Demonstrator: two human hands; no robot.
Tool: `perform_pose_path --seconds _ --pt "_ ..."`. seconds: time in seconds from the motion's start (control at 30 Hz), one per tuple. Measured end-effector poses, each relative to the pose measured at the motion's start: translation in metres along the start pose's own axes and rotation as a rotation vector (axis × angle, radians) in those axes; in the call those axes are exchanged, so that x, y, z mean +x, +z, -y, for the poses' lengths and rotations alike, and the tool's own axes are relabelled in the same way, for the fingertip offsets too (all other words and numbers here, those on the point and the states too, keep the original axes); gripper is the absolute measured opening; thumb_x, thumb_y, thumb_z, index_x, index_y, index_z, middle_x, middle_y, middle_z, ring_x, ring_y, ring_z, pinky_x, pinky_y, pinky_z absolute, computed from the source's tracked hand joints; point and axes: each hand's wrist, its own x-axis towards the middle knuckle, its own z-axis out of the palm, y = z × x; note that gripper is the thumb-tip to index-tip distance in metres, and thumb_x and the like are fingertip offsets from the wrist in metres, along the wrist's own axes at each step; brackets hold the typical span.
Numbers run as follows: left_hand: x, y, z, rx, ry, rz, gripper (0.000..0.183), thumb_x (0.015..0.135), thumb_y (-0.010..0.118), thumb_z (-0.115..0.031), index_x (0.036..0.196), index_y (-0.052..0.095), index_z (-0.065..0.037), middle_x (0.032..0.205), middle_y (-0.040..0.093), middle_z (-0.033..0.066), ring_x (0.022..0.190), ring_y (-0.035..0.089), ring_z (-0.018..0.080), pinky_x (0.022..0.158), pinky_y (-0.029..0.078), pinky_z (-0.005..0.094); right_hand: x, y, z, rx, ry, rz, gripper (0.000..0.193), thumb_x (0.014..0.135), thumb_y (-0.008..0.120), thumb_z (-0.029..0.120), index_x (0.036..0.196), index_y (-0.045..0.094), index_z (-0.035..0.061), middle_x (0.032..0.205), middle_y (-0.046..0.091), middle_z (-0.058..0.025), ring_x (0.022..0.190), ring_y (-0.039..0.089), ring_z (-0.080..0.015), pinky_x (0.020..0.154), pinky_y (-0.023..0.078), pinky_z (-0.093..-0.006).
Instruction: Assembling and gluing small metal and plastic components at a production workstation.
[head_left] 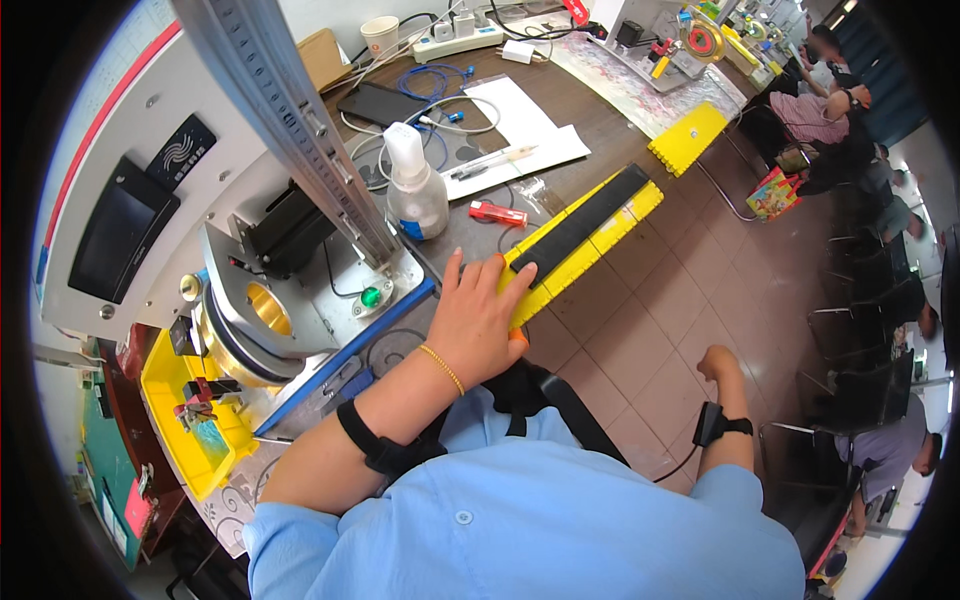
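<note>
My left hand [480, 312] rests with its fingers spread at the near end of a long yellow ledge [600, 235]. A black strip [580, 222] lies along the ledge's top, and one finger reaches its near end. Bits of orange show at the fingers; I cannot tell what they are. Farther right, my right hand [717, 363] is held out over the floor, curled into a loose fist with nothing seen in it. Just beyond the left hand lie a red-and-white small box [498, 214] and a clear pump bottle [417, 195] with a white top.
A machine with a ruled metal column [300, 120] and a round brass-lined fitting [268, 308] stands at left, above a yellow bin [200, 420]. White paper [520, 160] with pens, a phone [380, 104], cables and a power strip [458, 40] lie farther back. Several people sit at right.
</note>
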Motion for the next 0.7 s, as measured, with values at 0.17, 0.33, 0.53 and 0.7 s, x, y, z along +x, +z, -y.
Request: perform_pose_path --seconds 0.17,0.33,0.53,0.7 --pt "-0.005 0.009 0.001 0.037 0.039 -0.048 0.073 0.066 0.070 -0.027 0.134 0.048 -0.014 0.122 0.047 0.0174 0.117 0.047 0.0316 0.113 0.017 0.0540 -0.128 -0.060 -0.001 0.457 0.034 0.007 0.015 0.077 0.066 0.016 0.078 0.065 0.0011 0.072 0.069 -0.0105 0.065 0.069 -0.0188 0.062 0.053 -0.0304" --pt "-0.008 0.002 0.004 0.055 0.010 0.022 0.072 0.073 0.071 -0.032 0.136 0.044 -0.010 0.126 0.049 0.0152 0.119 0.048 0.0285 0.114 0.015 0.0535 -0.259 -0.148 0.035 0.843 -1.112 0.003 0.011 0.082 0.065 0.014 0.077 0.062 0.0045 0.070 0.059 -0.0032 0.062 0.063 -0.0151 0.056 0.046 -0.0250" --pt "-0.012 -0.030 -0.011 -0.485 0.165 -0.151 0.056 0.089 0.059 -0.027 0.139 0.041 -0.008 0.132 0.050 0.0153 0.125 0.047 0.0280 0.112 0.026 0.0449 -0.334 -0.203 0.078 0.903 -2.276 0.245 0.018 0.087 0.064 0.015 0.073 0.060 0.0059 0.075 0.061 -0.0045 0.064 0.060 -0.0194 0.054 0.044 -0.0286" --pt "-0.016 -0.058 -0.014 -2.058 0.050 0.060 0.055 0.102 0.036 -0.040 0.144 0.035 -0.004 0.132 0.052 0.0120 0.121 0.051 0.0199 0.105 0.039 0.0359 -0.308 -0.231 0.194 1.187 -1.482 -0.408 0.011 0.090 0.061 0.012 0.086 0.061 0.0019 0.080 0.060 -0.0022 0.070 0.055 -0.0080 0.062 0.043 -0.0222"
